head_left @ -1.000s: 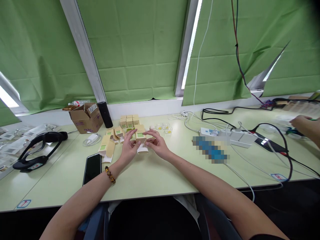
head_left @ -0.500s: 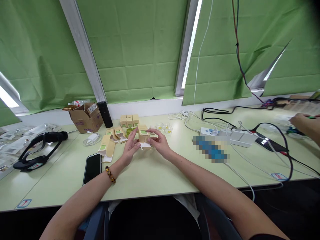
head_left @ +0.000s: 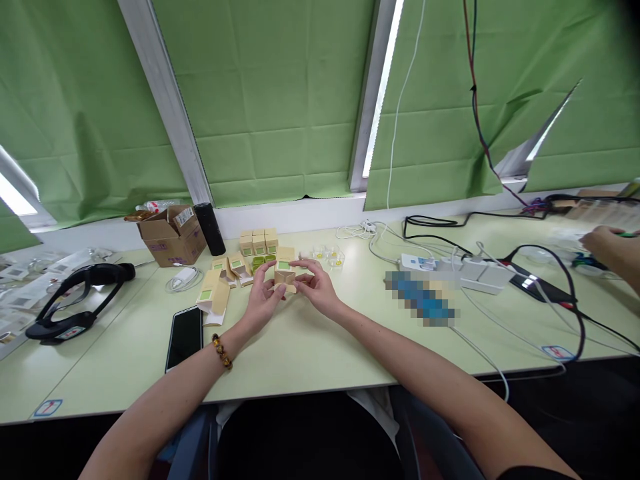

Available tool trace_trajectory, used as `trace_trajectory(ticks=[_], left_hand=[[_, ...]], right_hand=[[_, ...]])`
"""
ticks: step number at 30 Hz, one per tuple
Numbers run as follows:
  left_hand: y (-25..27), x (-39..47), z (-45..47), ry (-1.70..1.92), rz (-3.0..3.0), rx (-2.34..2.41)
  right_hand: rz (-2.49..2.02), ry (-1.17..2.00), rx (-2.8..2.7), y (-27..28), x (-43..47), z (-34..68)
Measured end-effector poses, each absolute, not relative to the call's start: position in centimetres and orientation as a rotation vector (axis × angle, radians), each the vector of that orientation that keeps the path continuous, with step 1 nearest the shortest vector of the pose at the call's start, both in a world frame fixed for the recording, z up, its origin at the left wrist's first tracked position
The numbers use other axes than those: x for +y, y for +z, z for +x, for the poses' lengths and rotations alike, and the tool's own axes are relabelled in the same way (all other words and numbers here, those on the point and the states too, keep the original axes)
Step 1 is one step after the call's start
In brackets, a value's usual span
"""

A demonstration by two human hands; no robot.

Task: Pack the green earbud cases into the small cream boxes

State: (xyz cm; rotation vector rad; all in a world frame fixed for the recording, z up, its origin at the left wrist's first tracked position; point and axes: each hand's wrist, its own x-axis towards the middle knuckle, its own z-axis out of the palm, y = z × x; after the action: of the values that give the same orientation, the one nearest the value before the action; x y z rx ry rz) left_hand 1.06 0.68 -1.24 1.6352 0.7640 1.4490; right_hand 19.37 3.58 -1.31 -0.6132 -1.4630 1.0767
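Note:
A small tan cardboard box [head_left: 285,259] with a green label stands between my two hands. Its near end flap is bent up and shows its tan outer side. My left hand [head_left: 261,300] grips the box's left side, with the thumb at the flap. On the opposite side my right hand [head_left: 320,291] holds the box, index finger near the top and thumb by the flap. Left of my hands lie several similar boxes, among them an open one [head_left: 214,293] with its white-lined flap out. Behind them are small green items [head_left: 263,261] and a row of upright boxes [head_left: 259,242].
Clear little cups with yellow bits [head_left: 330,255] sit behind my right hand. A phone [head_left: 184,338], black headset [head_left: 80,300], white charger [head_left: 185,276], carton [head_left: 173,237] and black bottle [head_left: 209,229] are at left. Right are a power strip [head_left: 475,275], cables and another person's hand [head_left: 613,247].
The box's near flap, which hung out with its white inside showing, is now folded upward. My left fingers have curled in and closed round the box's left side.

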Motion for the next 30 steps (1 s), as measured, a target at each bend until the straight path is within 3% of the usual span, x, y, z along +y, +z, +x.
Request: trace_trajectory(ticks=[30], left_hand=[[-0.43,0.45,1.34,1.547,1.596,0.982]], right_hand=[[-0.525,1.025,-1.590,-1.63,2.98,19.36]])
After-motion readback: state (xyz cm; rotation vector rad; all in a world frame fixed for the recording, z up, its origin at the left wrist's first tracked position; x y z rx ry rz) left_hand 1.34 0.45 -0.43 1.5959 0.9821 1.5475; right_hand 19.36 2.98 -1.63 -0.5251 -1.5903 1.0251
